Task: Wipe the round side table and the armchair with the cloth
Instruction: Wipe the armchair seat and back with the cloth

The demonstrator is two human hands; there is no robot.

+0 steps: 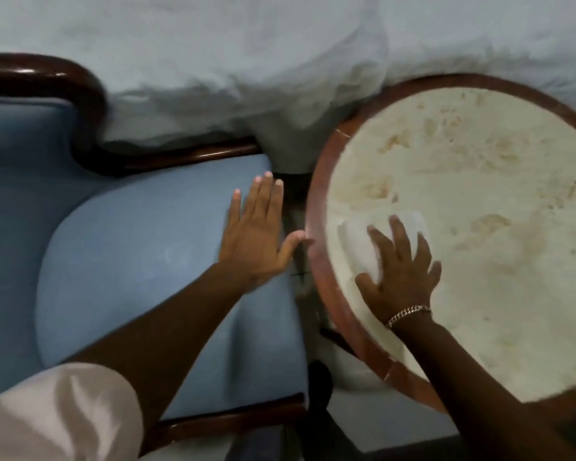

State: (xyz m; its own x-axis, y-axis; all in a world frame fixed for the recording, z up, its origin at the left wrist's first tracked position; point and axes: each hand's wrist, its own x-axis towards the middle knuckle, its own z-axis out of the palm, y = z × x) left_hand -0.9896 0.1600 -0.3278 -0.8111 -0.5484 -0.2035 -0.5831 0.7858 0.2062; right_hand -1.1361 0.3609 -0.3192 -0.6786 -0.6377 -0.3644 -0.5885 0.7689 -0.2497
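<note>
The round side table sits at the right, its top a pale cream, stone-like disc mottled with tan blotches and ringed by a reddish-brown wooden rim that shows a few pale chips. The right hand lies flat on this top near the left edge, fingers spread, pressing down on a small white cloth that is blurred and peeks out from under the fingers and to their left (a metal chain bracelet circles the wrist). The hand is open and flat on the cloth, not closed around it.

To the left stands the armchair, with a smooth light-blue upholstered seat cushion, rounded at its edge, and a padded blue back framed in dark, glossy curved wood. The left hand is open with its fingers straight and together over the seat's right side, holding nothing; its thumb reaches toward the table rim and looks to touch it. A pale satin-like sleeve shows at lower left. Rumpled white bedding fills the top of the view behind both pieces of furniture
</note>
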